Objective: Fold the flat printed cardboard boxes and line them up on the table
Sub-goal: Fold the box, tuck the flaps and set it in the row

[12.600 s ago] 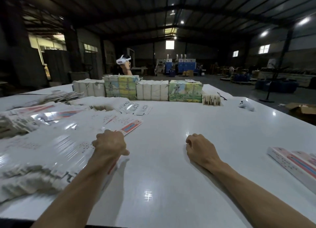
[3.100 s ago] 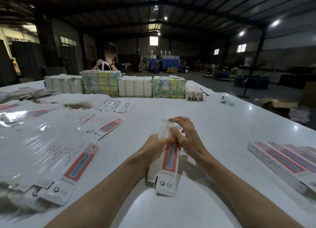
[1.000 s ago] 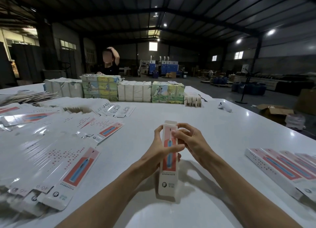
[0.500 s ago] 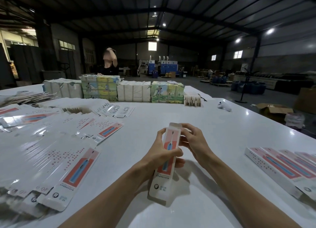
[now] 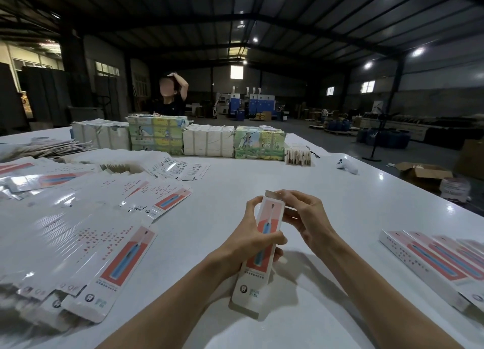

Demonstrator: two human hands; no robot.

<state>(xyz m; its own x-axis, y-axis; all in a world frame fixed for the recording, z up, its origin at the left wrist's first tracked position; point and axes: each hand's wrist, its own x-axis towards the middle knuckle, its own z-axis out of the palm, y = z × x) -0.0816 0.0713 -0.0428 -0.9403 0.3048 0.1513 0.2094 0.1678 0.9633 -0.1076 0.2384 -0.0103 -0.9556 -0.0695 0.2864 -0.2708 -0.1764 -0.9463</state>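
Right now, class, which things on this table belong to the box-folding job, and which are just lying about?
Job: the half-folded box, gripped by the left hand, its top flap pinched by the right hand; the flat blanks; the row of folded boxes.
Lying about: the wrapped bundles; the white handheld device.

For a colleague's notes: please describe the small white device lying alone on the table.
Start at the white table and follow the row of bundled packs along its far edge rightwards. Just past the row's end lies the white device, rounded and glossy where its neighbours are boxy cardboard.
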